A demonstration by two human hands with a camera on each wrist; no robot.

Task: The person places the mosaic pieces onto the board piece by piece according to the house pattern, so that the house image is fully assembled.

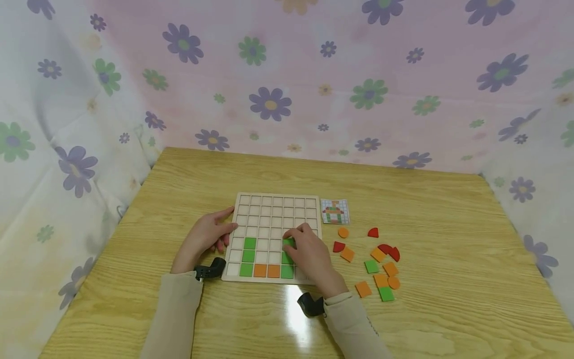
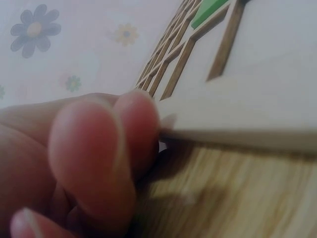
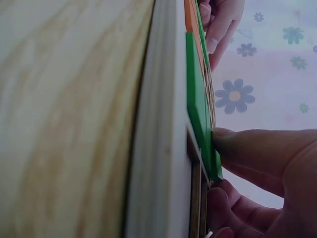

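A wooden grid board (image 1: 257,195) lies on the table, its recessed squares partly filled with green and orange tiles. At its left edge, my left hand (image 1: 206,235) grips the board, with the thumb by the rim and other fingers curled beside it. My right hand (image 1: 312,255) is over the board's right part. Its thumb and fingers pinch a green square tile (image 3: 217,169), slightly tilted at a cell above other green tiles. Two orange square tiles (image 1: 266,270) sit in the bottom row between green ones. A green column (image 1: 248,256) stands in the left part.
A small pattern card (image 1: 335,211) lies by the board's upper right corner. Right of the board are scattered loose pieces: orange squares (image 1: 363,289), green squares (image 1: 371,267), orange circles (image 1: 343,233) and red quarter circles (image 1: 373,233). Flowered cloth (image 1: 305,124) hangs behind the table.
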